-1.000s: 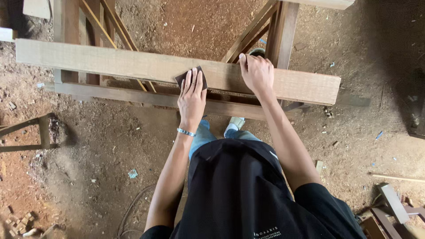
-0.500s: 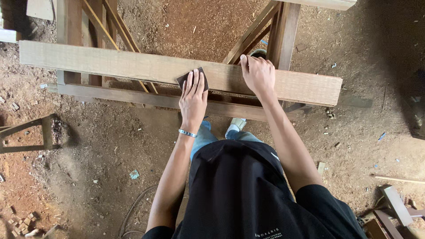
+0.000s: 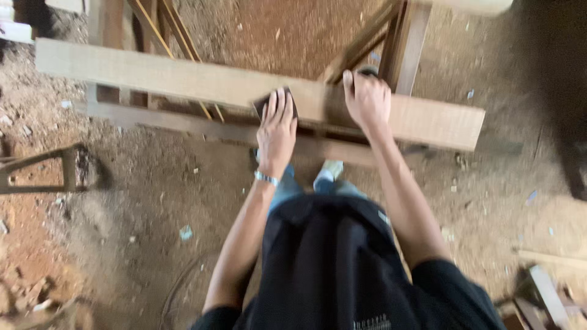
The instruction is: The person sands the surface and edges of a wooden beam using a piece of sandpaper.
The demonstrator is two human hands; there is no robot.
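A long pale wooden plank [image 3: 153, 76] lies crosswise on a dark wooden frame. My left hand [image 3: 276, 128] presses flat on a dark sheet of sandpaper [image 3: 264, 104] against the plank's near edge, fingers together; a bracelet sits on that wrist. My right hand [image 3: 367, 101] rests palm down on the plank just to the right, holding it still. The picture is blurred by motion.
A lower dark rail [image 3: 183, 122] runs under the plank. Slanted struts [image 3: 165, 27] and an upright post [image 3: 409, 43] rise behind it. The floor is dirt with sawdust and scraps. A small wooden frame [image 3: 43, 168] stands at the left, loose offcuts [image 3: 544, 293] at the lower right.
My left hand with the sandpaper has slid slightly along the plank edge. The camera has shifted a little and the picture has blurred. My right hand stays on the plank.
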